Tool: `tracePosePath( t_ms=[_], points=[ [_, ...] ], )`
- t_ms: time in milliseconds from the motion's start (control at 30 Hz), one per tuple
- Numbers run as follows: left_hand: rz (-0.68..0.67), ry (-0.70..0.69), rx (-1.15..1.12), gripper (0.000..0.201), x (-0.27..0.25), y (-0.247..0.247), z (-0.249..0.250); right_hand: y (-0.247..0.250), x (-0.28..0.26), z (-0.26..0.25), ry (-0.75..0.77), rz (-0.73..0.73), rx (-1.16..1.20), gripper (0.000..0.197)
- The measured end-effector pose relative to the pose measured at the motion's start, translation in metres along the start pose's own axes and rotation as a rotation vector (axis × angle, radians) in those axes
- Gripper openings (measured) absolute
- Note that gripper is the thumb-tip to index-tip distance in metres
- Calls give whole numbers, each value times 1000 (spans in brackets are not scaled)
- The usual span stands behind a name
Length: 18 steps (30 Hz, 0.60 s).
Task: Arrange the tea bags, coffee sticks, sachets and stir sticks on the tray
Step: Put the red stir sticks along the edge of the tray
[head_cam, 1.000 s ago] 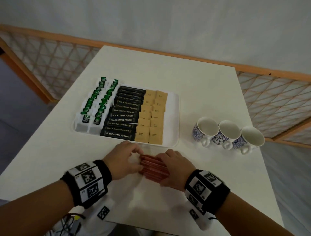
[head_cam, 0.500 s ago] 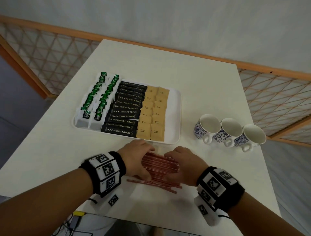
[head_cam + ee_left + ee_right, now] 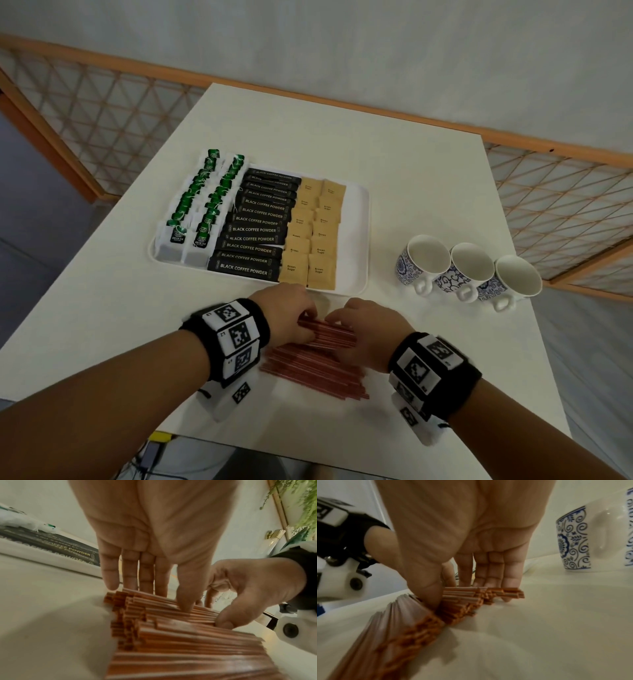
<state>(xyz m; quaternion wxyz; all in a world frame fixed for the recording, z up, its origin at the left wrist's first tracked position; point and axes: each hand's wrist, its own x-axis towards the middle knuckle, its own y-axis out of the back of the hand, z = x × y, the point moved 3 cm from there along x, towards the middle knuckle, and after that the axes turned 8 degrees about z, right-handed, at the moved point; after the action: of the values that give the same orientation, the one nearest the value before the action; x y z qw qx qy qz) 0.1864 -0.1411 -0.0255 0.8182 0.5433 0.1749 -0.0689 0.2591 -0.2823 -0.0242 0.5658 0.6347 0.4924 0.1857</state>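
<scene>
A pile of reddish-brown stir sticks (image 3: 318, 370) lies on the white table just in front of the white tray (image 3: 354, 240). My left hand (image 3: 303, 320) and right hand (image 3: 337, 320) sit on the pile's far part. In the left wrist view my left hand (image 3: 164, 599) has its thumb on top of the sticks (image 3: 188, 649) and its fingers behind them. My right hand (image 3: 460, 595) pinches the opposite ends, thumb dug into the stir sticks (image 3: 402, 635). The tray holds green tea bags (image 3: 202, 209), black coffee sticks (image 3: 257, 229) and brown sugar sachets (image 3: 313, 236).
Three blue-and-white cups (image 3: 469, 270) stand in a row to the right of the tray, the nearest cup (image 3: 573, 540) close to my right hand. A bare strip runs along the tray's right side. The table's near edge is just behind my wrists.
The compact bundle under my hands has spread. My hands now hold its far part closer to the tray, while more sticks lie loose on the near side.
</scene>
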Motion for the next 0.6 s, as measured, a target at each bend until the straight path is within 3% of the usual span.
tracePosePath(
  t_ms=[133,367,600],
  points=[
    [-36,-24,35,45,1,0,0,0,2,-6,40,1,-57,55],
    [-45,-44,153,33,7,2,5,1,11,-9,55,4,-128,46],
    [-48,-54,215,44,12,-1,10,0,17,-10,49,-6,-123,50]
  ],
)
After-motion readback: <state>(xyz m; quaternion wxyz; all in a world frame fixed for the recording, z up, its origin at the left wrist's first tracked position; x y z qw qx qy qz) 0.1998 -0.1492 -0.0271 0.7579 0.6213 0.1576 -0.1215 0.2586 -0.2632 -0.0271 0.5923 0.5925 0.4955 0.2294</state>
